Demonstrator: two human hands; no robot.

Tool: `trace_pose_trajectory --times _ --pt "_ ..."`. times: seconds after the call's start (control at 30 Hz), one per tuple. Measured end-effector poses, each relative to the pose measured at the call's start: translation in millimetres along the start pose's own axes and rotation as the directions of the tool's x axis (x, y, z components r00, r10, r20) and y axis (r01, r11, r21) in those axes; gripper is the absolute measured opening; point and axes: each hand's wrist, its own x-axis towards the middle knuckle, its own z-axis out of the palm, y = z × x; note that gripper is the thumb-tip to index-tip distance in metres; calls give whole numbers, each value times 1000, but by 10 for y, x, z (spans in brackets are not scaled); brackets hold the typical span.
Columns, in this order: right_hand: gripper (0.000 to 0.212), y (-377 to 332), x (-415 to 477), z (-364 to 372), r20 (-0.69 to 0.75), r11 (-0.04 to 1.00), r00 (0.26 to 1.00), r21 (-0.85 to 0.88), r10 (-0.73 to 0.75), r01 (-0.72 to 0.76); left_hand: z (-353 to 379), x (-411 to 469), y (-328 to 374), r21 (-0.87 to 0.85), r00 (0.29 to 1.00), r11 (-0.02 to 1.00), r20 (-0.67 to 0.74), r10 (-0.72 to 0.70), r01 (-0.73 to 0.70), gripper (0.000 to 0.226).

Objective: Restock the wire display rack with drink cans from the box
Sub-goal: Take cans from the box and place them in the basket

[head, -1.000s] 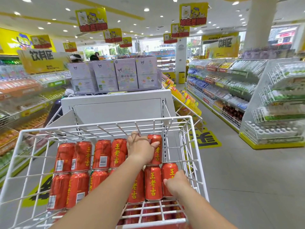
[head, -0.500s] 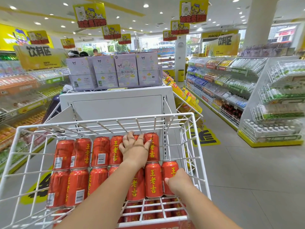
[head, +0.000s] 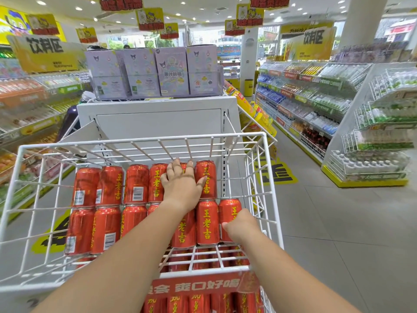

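Reaching into the top basket of the white wire display rack (head: 144, 140), a person has both hands among the red drink cans (head: 135, 186). The cans lie in two rows on the sloping wire floor of the basket, packed side by side, with their yellow lettering or barcodes facing up. The rows sit towards the right side of the basket.

The left hand (head: 182, 188) lies flat on the far row with its fingers straight and spread. The palm covers one can and the thumb rests on the can to its right. The fingertips reach the far ends of the cans, close under the basket's back wires.

The right hand (head: 244, 227) is curled round the end can (head: 229, 213), the rightmost one of the near row, right beside the basket's right wall. Its thumb presses the can's face, and the other fingers are hidden behind the hand.

Below the basket's front edge runs a red sign strip (head: 196, 288), and under it more red cans (head: 194, 303) fill a lower tier. Behind the basket rises a white panel (head: 158, 125) with lilac cartons (head: 171, 73) on top. Stocked drink shelves (head: 316, 98) line the aisle to the right, across a grey tiled floor (head: 338, 222).
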Motion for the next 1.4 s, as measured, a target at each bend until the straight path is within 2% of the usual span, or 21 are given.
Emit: trace_pose_trajectory --times 0.33,0.43,0.53,0.67,0.87,1.03,1.23,1.4 --pt "59 -51 -128 -15 -63 998 998 -59 -23 19 -88 -334 -82 67 996 996 -52 67 -64 80" --pt "66 -64 -192 -25 -76 989 995 -138 -71 60 -103 -452 -126 133 989 983 -69 134 -124 88" --pt "64 -90 -318 -63 -103 969 984 -218 -145 120 -125 -611 -199 183 980 968 -66 187 -172 94" --pt "66 -58 -525 -124 -90 879 954 -421 -287 225 -222 -841 -278 191 976 961 -42 212 -201 96" --pt "84 -47 -958 -182 -10 660 883 -668 -470 344 -455 -1276 -461 242 978 948 16 208 -206 98" --pt "91 -2 -1393 -139 5 541 794 -729 -608 419 -648 -1751 -802 264 983 947 24 184 -184 102" --pt "101 132 -2061 220 6 465 724 -763 -690 449 -851 -2467 -1409 277 985 945 24 171 -171 103" --pt "93 261 -2723 774 -2 456 698 -758 -716 465 -955 -3184 -2025 276 987 948 29 158 -159 102"
